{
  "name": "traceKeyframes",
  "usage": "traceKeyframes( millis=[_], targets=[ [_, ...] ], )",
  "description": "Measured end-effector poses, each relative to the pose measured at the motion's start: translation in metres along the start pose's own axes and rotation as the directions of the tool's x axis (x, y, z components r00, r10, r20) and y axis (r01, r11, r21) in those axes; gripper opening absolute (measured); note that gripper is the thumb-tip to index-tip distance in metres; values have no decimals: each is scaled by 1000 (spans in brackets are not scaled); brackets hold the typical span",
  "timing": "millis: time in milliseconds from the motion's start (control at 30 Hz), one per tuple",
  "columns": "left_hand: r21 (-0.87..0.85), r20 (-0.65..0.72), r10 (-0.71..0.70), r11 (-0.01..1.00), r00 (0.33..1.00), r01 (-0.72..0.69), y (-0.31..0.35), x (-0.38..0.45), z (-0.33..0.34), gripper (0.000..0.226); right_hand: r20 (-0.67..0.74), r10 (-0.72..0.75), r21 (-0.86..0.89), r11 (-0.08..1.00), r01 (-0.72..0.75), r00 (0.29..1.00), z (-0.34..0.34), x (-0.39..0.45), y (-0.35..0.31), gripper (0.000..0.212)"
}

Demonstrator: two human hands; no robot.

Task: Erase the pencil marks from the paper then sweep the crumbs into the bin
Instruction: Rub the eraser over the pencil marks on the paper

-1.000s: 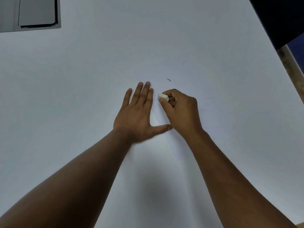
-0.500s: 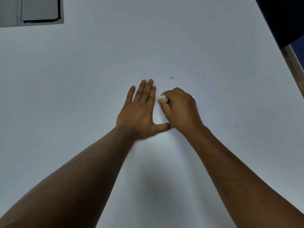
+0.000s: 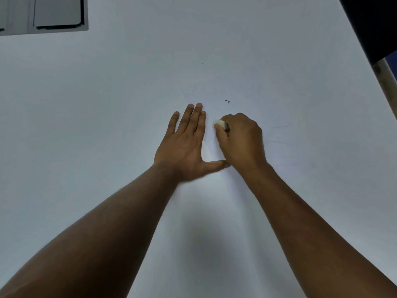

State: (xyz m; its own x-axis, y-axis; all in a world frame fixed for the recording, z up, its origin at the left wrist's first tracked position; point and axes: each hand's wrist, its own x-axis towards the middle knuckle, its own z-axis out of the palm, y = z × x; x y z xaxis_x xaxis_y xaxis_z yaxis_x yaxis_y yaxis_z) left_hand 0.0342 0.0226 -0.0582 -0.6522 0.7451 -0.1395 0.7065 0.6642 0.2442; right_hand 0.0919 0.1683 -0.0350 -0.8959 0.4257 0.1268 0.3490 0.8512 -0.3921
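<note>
Head view: our left hand lies flat, fingers spread, on the paper mid-tabletop. Our right hand, just beside it, pinches a white eraser against the paper. A crumb lies near, toward the far edge.

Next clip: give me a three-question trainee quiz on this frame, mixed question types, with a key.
1. True or false: the left hand lies flat, fingers spread, on the paper.
2. What does the right hand pinch? A) pencil B) white eraser C) brush
3. Fill in: the small dark mark lies ___ the right hand, farther from the person.

Key: 1 true; 2 B; 3 beyond
</note>
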Motion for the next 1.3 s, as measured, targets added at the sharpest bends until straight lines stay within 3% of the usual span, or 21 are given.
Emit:
traceKeyframes(
  millis=[133,233,433,567,733,833,1000,1100,1200,1300],
  targets=[
    [7,1,0,1000,1000,0,1,0,0,126,22,159,170,972,-160,987,-12,3,18,25],
    [1,-11,10,1000,1000,-10,0,0,1,123,14,156,235,959,-155,988,-12,-1,12,22],
    [8,-25,12,1000,1000,-12,0,0,2,121,39,-18,108,994,14,999,0,3,-10,18],
    [10,-3,4,1000,1000,-4,1,0,-1,122,-4,118,55,991,-118,993,-13,9,19,20],
    [18,4,0,1000,1000,0,1,1,0,123,-36,298,138,947,-291,954,-24,7,40,20],
    [14,-3,4,1000,1000,-4,0,1,0,123,-41,280,197,943,-267,959,-18,8,22,20],
    [18,-12,6,1000,1000,-6,1,0,1,123,0,86,150,985,-85,996,-1,3,-8,17],
    [13,0,1,1000,1000,-1,1,0,1,123,-60,160,61,986,-156,985,-12,10,22,17],
    [15,-5,-4,1000,1000,4,1,0,0,123,-87,271,84,961,-264,959,-25,12,52,18],
    [11,-9,2,1000,1000,-2,2,-1,1,123,-110,278,139,955,-262,954,-25,9,49,17]
  ],
)
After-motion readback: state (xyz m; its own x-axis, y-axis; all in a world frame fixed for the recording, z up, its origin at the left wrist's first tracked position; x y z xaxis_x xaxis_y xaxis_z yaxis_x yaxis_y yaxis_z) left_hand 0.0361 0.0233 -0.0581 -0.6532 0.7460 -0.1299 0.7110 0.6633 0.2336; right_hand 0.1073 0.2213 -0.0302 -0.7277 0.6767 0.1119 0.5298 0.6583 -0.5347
